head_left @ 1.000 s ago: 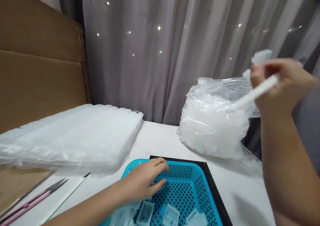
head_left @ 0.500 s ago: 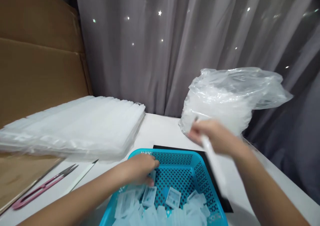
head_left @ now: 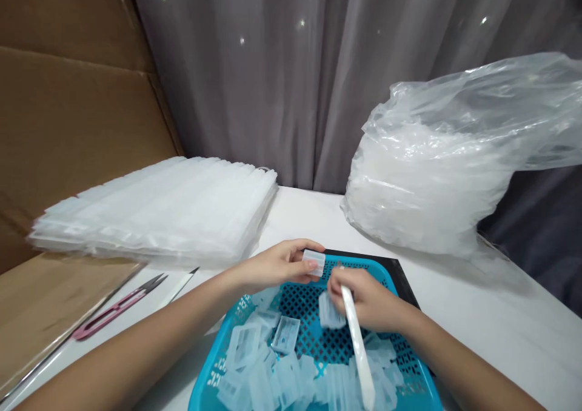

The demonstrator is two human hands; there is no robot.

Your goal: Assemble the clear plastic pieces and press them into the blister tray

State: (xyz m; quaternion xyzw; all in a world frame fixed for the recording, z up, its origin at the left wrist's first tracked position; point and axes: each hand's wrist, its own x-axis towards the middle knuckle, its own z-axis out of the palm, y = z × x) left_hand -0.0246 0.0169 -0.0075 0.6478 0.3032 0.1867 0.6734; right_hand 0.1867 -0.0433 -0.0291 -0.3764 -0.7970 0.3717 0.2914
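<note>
1. A white worktop (head_left: 477, 314) stands before a grey curtain (head_left: 295, 77), with brown cardboard (head_left: 77, 114) at the left.
2. The left hand (head_left: 273, 265) pinches a small clear plastic case (head_left: 314, 261) between thumb and fingers (head_left: 305, 245) — just above the far rim of the blue basket (head_left: 209, 380).
3. The right hand (head_left: 364, 299) is closed on a white stick (head_left: 359, 350) and touches another clear case (head_left: 330, 311) over the basket.
4. More cases (head_left: 273, 368) fill the basket.
5. Outward — a stack of clear bags (head_left: 159, 211) at left, pink snips (head_left: 118, 307) beside it, a full plastic sack (head_left: 431, 174) at right.
</note>
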